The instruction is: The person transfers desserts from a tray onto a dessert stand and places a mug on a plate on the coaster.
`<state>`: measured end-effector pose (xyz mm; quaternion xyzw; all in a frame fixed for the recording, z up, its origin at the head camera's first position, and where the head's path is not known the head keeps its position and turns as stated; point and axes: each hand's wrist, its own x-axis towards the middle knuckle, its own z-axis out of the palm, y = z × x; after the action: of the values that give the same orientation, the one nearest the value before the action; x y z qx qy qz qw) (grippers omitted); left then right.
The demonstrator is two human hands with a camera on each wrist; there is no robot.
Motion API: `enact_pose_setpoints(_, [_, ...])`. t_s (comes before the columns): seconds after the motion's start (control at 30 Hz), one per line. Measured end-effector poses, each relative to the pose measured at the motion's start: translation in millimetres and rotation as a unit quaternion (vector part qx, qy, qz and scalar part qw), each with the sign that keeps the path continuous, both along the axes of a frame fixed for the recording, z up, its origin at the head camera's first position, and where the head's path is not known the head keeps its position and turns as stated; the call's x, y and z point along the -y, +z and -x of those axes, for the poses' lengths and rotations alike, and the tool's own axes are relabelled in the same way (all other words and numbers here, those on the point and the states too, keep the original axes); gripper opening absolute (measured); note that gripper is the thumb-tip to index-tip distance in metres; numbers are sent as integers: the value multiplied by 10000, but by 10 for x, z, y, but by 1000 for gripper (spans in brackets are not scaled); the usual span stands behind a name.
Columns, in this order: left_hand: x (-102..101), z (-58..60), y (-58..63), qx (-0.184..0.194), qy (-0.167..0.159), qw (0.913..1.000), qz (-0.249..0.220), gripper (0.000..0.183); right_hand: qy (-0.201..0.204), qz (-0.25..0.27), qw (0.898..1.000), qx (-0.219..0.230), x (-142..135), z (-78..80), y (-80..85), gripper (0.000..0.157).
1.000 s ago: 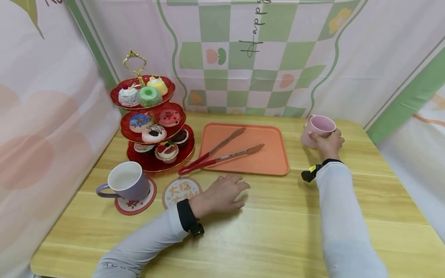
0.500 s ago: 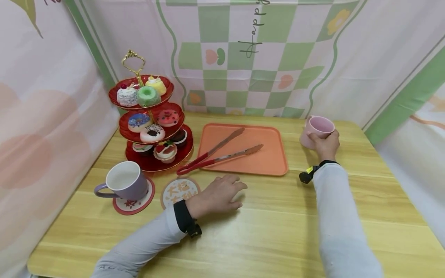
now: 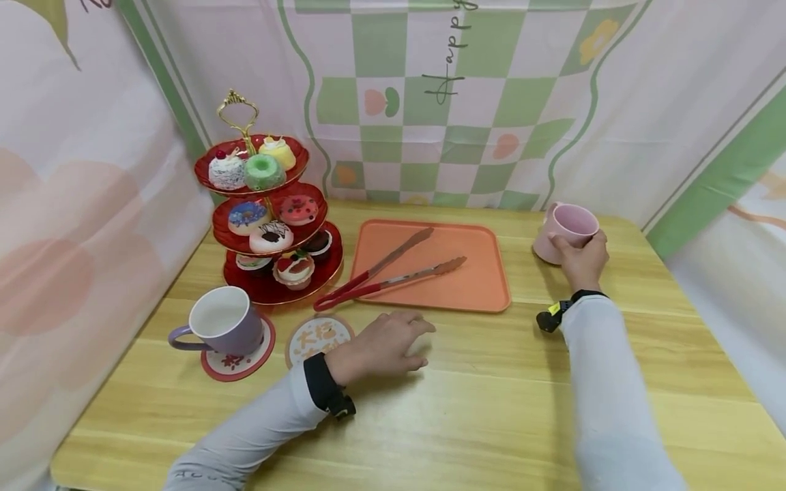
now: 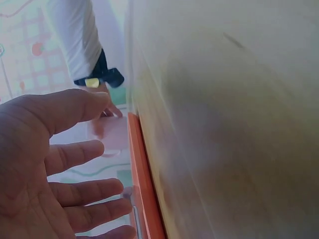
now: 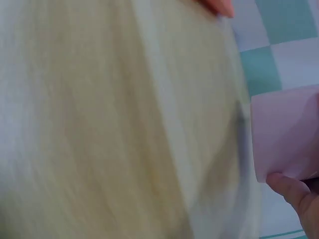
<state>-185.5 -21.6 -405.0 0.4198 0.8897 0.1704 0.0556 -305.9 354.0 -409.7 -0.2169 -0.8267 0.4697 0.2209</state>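
Observation:
At the table's back right, my right hand (image 3: pixel 583 260) grips a pink mug (image 3: pixel 546 245) from the near side, thumb and fingers spread round its body. The mug stands nearly upright, its handle on the far side. In the right wrist view, a fingertip presses the pink mug (image 5: pixel 281 134) near its base; whether the base touches the table cannot be told. My left hand (image 3: pixel 383 346) holds nothing. It lies just in front of the orange tray (image 3: pixel 479 286), beside a round coaster (image 3: pixel 319 337). The left wrist view shows this left hand (image 4: pixel 55 164) with its fingers extended.
Red-handled tongs (image 3: pixel 374 286) lie spread across the tray, handles past its left corner. A purple mug (image 3: pixel 230 327) stands on a red-rimmed coaster (image 3: pixel 236 368). Behind it rises a three-tier red stand (image 3: pixel 331 262) with several cakes. A patterned cloth (image 3: pixel 479 102) hangs behind the table.
My right hand and the pink mug have shifted very slightly to the right. The left hand has drawn back a little to the left. Tongs, tray and cake stand are unmoved.

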Motion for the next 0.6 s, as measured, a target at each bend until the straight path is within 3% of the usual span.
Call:
enact_pose_setpoints(0.37, [175,65,-57,419,74,9984,-384,50,770,-592,9952,82,46,-261,142,78])
enact_pose_setpoints(0.6, [284,104,-50,835,213,9942,-648,54,1257,-604,9902,-27,132,-493,195,76])
